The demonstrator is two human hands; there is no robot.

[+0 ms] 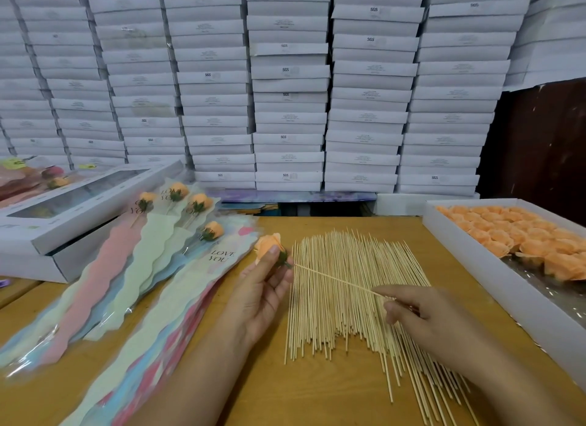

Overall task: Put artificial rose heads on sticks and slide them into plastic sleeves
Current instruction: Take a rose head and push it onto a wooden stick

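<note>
Far left, a windowed box (63,203) is lying on the table (317,400). Just right of it, finished roses (177,192) in sleeves are fanning out, heads pointing far. Nearer, a stack of empty sleeves (177,295) printed "LOVE YOU" is lying with its open mouth toward the far right, close beside the left hand.

At centre, the left hand (263,294) is pinching an orange rose head (268,246) between thumb and curled fingers, the green calyx facing right. A single stick (336,281) is running from the calyx down to the right, its far-left tip meeting or entering the base; how deep it sits cannot be told. The right hand (421,314) is pinching the stick's near-right end, fingers curled round it.

The deciding relation: the stick's long axis is lying left-far to right-near, in line with the calyx, so the coming push would likely run along that axis toward the left hand. The left hand is the one nearer the sleeves.

Beneath both hands, a pile of loose sticks (342,324) is spreading over the table, lying roughly near to far. At right, a white tray (494,286) is holding rows of rose heads (513,232), well apart from the right hand.
</note>
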